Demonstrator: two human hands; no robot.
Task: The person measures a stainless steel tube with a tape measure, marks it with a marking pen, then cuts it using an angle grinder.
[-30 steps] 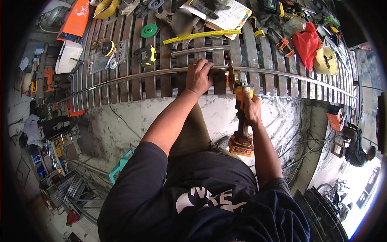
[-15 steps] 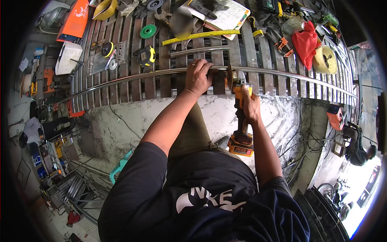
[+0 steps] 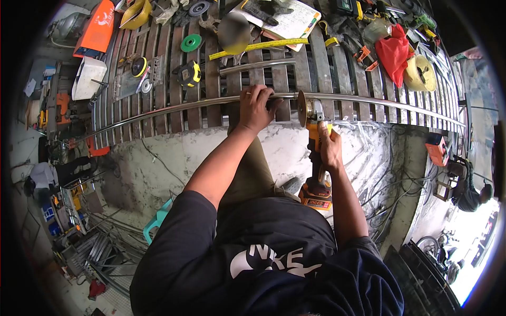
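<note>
A long, shiny metal tube (image 3: pixel 211 100) lies across the slatted metal bench near its front edge. My left hand (image 3: pixel 256 109) is closed over it, fingers curled round the far side and thumb toward the right. In my right hand (image 3: pixel 331 149) is a yellow and black cordless angle grinder (image 3: pixel 314 141), gripped round its body with the battery pack toward me. The grinder's thin cutting disc (image 3: pixel 302 108) stands upright, its upper edge right at the tube, to the right of my left hand.
Beyond the tube lie a shorter tube (image 3: pixel 258 66), a yellow measuring strip (image 3: pixel 258 47), a tape measure (image 3: pixel 190 73), a green disc (image 3: pixel 191 43) and a notebook (image 3: pixel 303 22). A red cloth (image 3: pixel 393 55) and a yellow bowl (image 3: pixel 420 72) sit at the right. Cables (image 3: pixel 387 197) hang below the bench.
The long tube has shifted slightly toward me, along with my left hand on it. The grinder has come a little toward me too, and its disc has turned slightly into view.
</note>
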